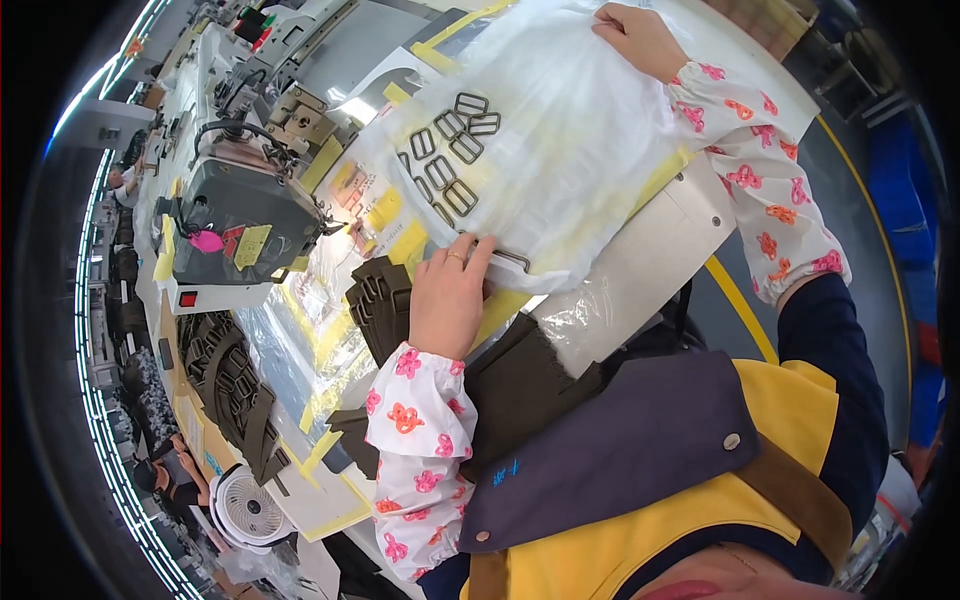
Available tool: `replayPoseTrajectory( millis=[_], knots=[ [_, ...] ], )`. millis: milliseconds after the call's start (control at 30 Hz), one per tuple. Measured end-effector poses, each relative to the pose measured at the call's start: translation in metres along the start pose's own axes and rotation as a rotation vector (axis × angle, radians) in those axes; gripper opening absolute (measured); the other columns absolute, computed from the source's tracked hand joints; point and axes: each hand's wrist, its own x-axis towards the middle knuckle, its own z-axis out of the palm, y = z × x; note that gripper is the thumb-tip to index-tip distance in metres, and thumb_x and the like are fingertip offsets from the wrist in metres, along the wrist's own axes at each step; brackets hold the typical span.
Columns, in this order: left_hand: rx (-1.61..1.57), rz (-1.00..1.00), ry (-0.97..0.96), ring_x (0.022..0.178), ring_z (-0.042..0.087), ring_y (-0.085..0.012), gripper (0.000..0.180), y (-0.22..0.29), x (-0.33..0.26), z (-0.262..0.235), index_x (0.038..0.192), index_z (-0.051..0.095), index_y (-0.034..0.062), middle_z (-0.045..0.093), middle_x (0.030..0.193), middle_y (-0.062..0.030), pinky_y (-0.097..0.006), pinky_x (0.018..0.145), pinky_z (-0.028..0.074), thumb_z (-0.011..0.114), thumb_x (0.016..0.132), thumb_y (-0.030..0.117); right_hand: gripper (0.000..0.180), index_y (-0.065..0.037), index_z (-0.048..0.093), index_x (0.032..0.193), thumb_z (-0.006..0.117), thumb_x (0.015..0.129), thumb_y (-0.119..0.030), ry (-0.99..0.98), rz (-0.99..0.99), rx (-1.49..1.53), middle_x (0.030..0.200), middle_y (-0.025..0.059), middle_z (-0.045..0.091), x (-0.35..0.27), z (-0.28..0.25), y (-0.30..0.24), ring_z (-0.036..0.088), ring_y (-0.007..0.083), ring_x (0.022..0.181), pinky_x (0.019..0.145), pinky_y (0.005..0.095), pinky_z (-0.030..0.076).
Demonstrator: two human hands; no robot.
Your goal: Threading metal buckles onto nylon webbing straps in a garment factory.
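On table | left hand fingers pinch bag edge | right hand grips top (fingertips hidden) | buckles blurred inside

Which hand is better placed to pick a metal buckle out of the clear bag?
Left. The left hand rests at the near edge of the clear bag, close to the buckles. The right hand grips the bag's far corner, farther from them.

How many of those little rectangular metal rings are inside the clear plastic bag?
About 9 rectangular rings show, clustered in the clear plastic bag toward its left side, between the left hand and the sewing machine. Overlaps and folds may hide more.
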Motion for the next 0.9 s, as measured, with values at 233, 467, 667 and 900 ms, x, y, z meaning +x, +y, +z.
replayPoseTrajectory(
  millis=[233, 467, 667, 900],
  knots=[
    [-0.083, 0.081, 0.149, 0.072, 0.055, -0.0225, 0.009, 0.006, 0.012, 0.018, 0.078, 0.054, 0.0078, 0.054, 0.075, -0.0054, -0.034, 0.066, 0.040, 0.058, 0.070, 0.008, 0.019, -0.002, 0.061, 0.082, 0.056, 0.076, -0.019, 0.014, 0.091, 0.031, 0.075, 0.0173, 0.060, 0.011, -0.046, 0.017, 0.059, 0.0306, 0.072, 0.065, 0.0353, 0.045],
    [-0.188, 0.097, 0.135, 0.068, 0.054, -0.0250, 0.011, 0.036, 0.023, 0.021, 0.077, 0.055, 0.0061, 0.053, 0.072, -0.0063, -0.035, 0.063, 0.042, 0.063, 0.071, 0.011, 0.019, -0.002, 0.060, 0.086, 0.056, 0.075, -0.017, -0.002, 0.081, -0.176, 0.077, 0.0170, 0.059, 0.007, -0.034, 0.046, 0.058, 0.0321, 0.078, 0.071, 0.0369, 0.045],
    [-0.131, 0.121, 0.339, 0.082, 0.056, -0.0239, 0.019, 0.019, 0.022, 0.003, 0.090, 0.055, 0.0065, 0.057, 0.090, -0.0062, -0.036, 0.072, 0.042, 0.062, 0.075, 0.016, 0.018, -0.003, 0.058, 0.087, 0.053, 0.073, -0.014, 0.220, -0.155, -0.043, 0.086, 0.0174, 0.058, -0.001, -0.051, -0.059, 0.056, 0.0322, 0.086, 0.075, 0.0395, 0.045],
    [-0.214, -0.082, 0.231, 0.084, 0.057, -0.0275, 0.021, 0.021, -0.018, -0.022, 0.095, 0.058, 0.0038, 0.059, 0.094, -0.0094, -0.035, 0.069, 0.046, 0.061, 0.076, 0.011, 0.012, -0.004, 0.056, 0.080, 0.055, 0.080, -0.016, -0.335, -0.442, 0.034, 0.077, 0.0102, 0.057, -0.036, 0.045, -0.136, 0.058, 0.0270, 0.073, 0.065, 0.0368, 0.046]
  ],
)
